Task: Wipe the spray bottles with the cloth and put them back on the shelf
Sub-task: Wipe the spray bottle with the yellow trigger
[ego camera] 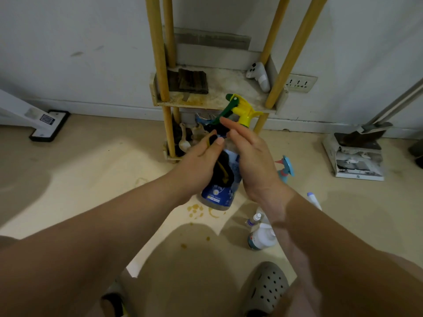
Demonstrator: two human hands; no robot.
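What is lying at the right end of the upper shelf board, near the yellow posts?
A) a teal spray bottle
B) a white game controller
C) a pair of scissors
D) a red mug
B: a white game controller lies on the shelf at its right end, with dark buttons visible on its face.

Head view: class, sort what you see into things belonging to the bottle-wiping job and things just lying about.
Job in hand: yellow-trigger spray bottle, dark cloth, blue spray bottle on the floor, shelf.
Lying about: game controller, dustpan, wall socket.
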